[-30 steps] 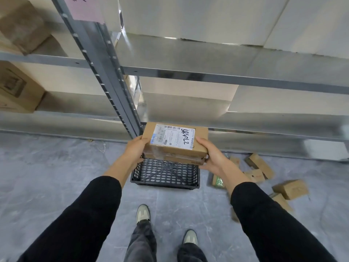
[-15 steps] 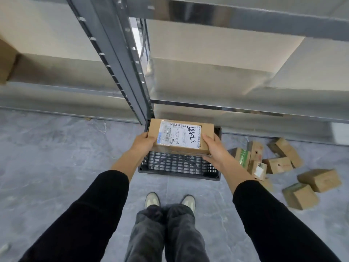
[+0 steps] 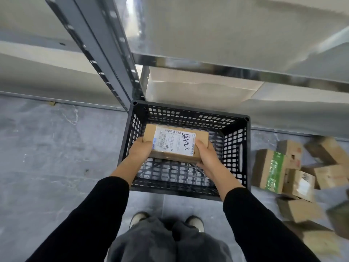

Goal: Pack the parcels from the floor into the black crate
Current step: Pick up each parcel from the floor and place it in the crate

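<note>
Labelled cardboard parcel [image 3: 175, 143] gripped by left hand [image 3: 140, 151] and right hand [image 3: 204, 155], inside black crate [image 3: 243, 152], loose parcels [image 3: 294, 167] beside

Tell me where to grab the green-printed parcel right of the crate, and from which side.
Probably from above: span the green-printed parcel near its top, thumb on the brown face toward the black crate. It stands on end, and other parcels crowd its right side, leaving top and crate side free.
</note>
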